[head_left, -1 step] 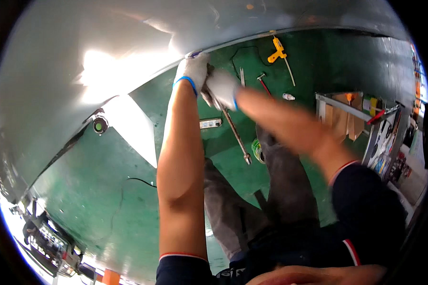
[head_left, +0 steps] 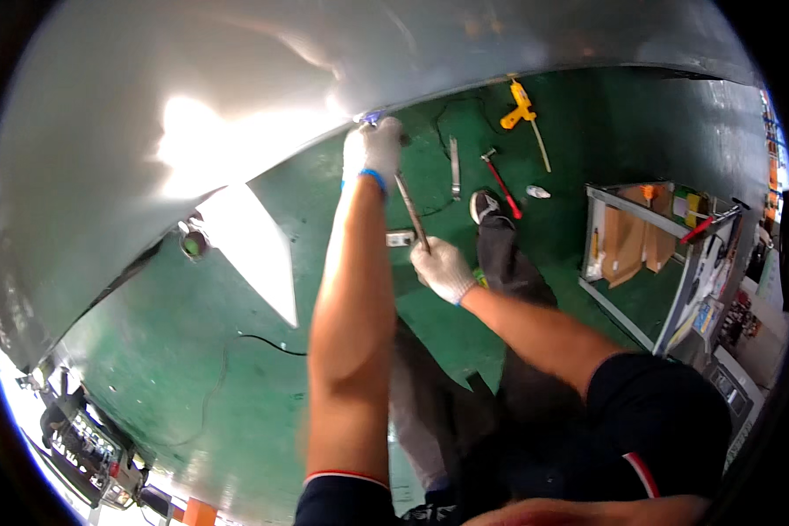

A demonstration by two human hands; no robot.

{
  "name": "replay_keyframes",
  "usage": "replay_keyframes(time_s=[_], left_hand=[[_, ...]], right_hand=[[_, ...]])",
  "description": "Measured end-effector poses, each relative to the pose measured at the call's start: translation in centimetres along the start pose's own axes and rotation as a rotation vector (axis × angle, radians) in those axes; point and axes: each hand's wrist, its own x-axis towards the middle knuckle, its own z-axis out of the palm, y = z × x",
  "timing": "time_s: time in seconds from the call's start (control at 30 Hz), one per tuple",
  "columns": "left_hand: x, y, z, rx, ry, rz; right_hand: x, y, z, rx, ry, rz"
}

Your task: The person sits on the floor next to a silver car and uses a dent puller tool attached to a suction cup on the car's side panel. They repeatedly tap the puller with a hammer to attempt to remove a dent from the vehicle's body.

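My left hand (head_left: 375, 151), in a white knit glove with a blue cuff, is closed at the lower edge of a large glossy grey panel (head_left: 263, 167). A small blue-purple piece (head_left: 370, 117) shows at the panel just beyond its fingers. From beneath this hand a slim metal rod (head_left: 411, 209) slants down toward me; the glove hides its upper end. Lower down, my right hand (head_left: 444, 270), also gloved, is wrapped round the rod's near end. What the left fingers touch at the panel is partly covered.
On the green floor lie a yellow glue gun (head_left: 519, 110) with a glue stick, a red-handled hammer (head_left: 503, 186), a flat metal strip (head_left: 455, 168), a small white bottle (head_left: 537, 192) and a power strip (head_left: 400, 238). A metal-framed cart (head_left: 640, 209) stands right.
My right hand has moved from beside the left hand down to the rod's near end and grips it there. The left hand stays at the panel. A shoe now shows near the hammer.
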Motion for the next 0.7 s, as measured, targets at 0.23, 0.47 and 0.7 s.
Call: replay_keyframes(time_s=[0.23, 0.47, 0.7], left_hand=[[0.1, 2.5, -0.1, -0.411, -0.126, -0.279], [0.2, 2.1, -2.5, -0.507, -0.330, -0.208], [0.5, 1.8, -2.3, -0.520, -0.380, -0.284]], right_hand=[[-2.7, 6.9, 1.1, 0.186, 0.110, 0.002], [8.7, -9.8, -2.9, 0.150, -0.165, 0.117], [9.0, -10.4, -2.7, 0.096, -0.194, 0.188]])
